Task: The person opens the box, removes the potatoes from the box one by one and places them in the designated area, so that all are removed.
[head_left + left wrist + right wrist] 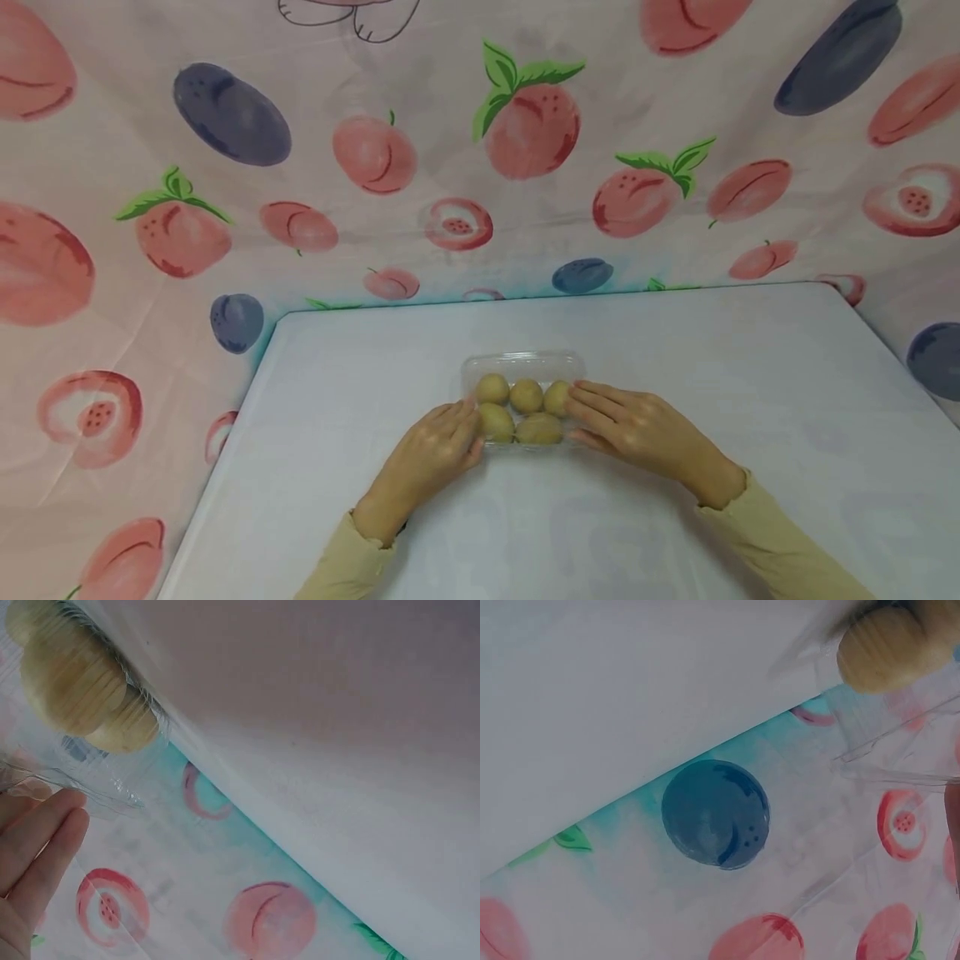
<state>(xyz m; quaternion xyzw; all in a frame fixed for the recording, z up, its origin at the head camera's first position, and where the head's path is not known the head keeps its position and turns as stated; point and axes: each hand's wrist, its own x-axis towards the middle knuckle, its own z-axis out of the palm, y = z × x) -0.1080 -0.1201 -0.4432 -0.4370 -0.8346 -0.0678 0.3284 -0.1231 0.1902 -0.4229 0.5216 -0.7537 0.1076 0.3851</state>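
A clear plastic box (522,364) stands on the white table in the head view, holding several round, yellowish-green fruits or potatoes (527,396); their exact kind is hard to tell. My left hand (431,446) touches the box's left side. In the left wrist view, its nearly straight fingers (49,844) meet the plastic rim. On the right side my right hand (641,429) rests its extended fingers against the box, with the thumb lower, near the front corner. The right wrist view catches only a sliver of that hand, beside the rim, and one yellowish round piece (881,651) behind the plastic.
The white tabletop (360,358) stretches around the box on all sides. Behind and to the left hangs a pale cloth (420,75) printed with peaches and dark blue fruits. Cloth also borders the table's right edge. Both forearms wear beige sleeves (780,533).
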